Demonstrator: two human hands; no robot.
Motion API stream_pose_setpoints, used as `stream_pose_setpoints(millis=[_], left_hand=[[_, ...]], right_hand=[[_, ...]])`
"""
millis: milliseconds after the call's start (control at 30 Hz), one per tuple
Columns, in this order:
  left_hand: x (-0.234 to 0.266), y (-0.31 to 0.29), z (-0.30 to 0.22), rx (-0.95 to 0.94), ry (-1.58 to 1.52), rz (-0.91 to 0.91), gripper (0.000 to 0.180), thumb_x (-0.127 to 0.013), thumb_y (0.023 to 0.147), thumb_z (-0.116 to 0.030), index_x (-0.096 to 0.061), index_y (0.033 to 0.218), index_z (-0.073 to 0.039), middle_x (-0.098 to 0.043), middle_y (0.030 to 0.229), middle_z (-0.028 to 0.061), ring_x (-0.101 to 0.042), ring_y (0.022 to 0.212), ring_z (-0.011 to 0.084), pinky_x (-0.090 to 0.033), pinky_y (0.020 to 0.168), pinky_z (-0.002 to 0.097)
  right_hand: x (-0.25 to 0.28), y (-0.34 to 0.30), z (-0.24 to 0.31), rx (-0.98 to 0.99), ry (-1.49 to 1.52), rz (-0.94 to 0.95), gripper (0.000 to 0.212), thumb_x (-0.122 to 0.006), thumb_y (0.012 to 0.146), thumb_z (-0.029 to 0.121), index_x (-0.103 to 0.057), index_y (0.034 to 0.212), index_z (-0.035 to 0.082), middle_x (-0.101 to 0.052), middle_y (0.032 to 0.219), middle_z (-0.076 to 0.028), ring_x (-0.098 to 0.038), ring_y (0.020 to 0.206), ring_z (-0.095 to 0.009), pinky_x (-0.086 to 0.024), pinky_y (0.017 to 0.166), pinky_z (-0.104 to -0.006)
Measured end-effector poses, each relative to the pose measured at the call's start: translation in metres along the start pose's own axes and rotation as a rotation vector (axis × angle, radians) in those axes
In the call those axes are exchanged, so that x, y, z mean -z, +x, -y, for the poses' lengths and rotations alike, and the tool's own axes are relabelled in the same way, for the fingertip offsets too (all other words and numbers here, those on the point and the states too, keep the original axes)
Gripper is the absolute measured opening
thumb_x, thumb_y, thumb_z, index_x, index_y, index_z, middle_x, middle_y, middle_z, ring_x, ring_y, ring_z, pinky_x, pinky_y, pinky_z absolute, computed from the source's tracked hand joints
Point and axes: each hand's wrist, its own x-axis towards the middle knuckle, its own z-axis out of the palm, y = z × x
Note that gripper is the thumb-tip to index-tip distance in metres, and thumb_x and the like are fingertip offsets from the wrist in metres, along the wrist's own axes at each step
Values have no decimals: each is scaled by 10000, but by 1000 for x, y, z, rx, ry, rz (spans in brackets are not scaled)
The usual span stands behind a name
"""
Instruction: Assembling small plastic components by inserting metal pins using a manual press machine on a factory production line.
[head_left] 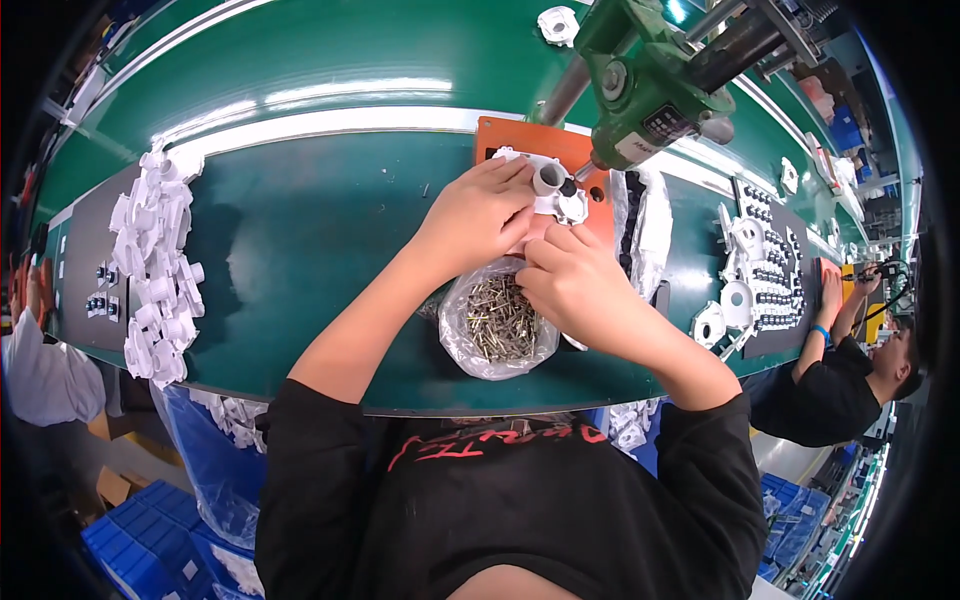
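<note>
A white plastic housing (546, 179) with a round grey tube and a small black piece sits on an orange fixture plate (496, 131). My left hand (484, 212) holds the housing's left side, with its fingers curled over the edge. At the near right edge of the housing is my right hand (572, 272), its fingers pinched together; what lies between them is hidden. Just below both hands stands a clear plastic bag (459, 346) of loose metal pins or screws (503, 318). Over the plate leans the head of a green press (640, 100), its tip close to the black piece.
Many white plastic parts (160, 270) are heaped on the left of the green bench (300, 240). To the right lie more white housings (738, 298) and rows of small black parts (775, 270). A co-worker (850, 375) works at far right; blue crates (150, 535) stand below left.
</note>
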Motion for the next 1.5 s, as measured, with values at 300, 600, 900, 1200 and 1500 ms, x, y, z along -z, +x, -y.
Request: stream_pose_setpoints(millis=[300,600,900,1200,1500], left_hand=[[-3,-1,1,-40,-6,-58,160,-585,801,-152,-625,864,-10,-629,1113,151,-566,1108,273,-414,996,404],[-2,2,-3,-23,-19,-56,127,-576,791,-137,-621,811,-20,-634,1093,146,-569,1101,273,-412,993,404],[-3,1,-1,-29,-37,-64,130,-576,790,-135,-620,817,-16,-634,1088,141,-562,1108,275,-414,988,404],[-3,2,-2,-12,-30,-37,132,-578,792,-143,-616,811,-18,-629,1111,145,-559,1116,272,-408,996,403],[-3,-1,1,-22,-22,-74,128,-580,789,-136,-615,814,-15,-635,1095,140,-563,1107,275,-414,991,404]], right_hand=[[4,-8,-11,-65,371,-131,82,-681,720,56,-650,783,13,-556,793,-67,-548,774,-229,-435,697,-325],[-7,-25,-83,-847,1026,-285,134,-649,830,67,-657,921,-31,-643,826,-25,-574,769,-88,-460,710,-225],[-23,-12,-103,-789,995,-367,230,-660,807,115,-652,949,-65,-646,785,-60,-557,678,-77,-447,617,-225],[-14,-1,-98,-742,851,-237,131,-667,788,35,-613,904,8,-561,754,33,-458,665,-39,-370,597,-201],[-7,-11,-107,-733,1028,-329,259,-641,788,37,-574,1035,0,-618,919,-19,-525,727,-87,-424,662,-210]])
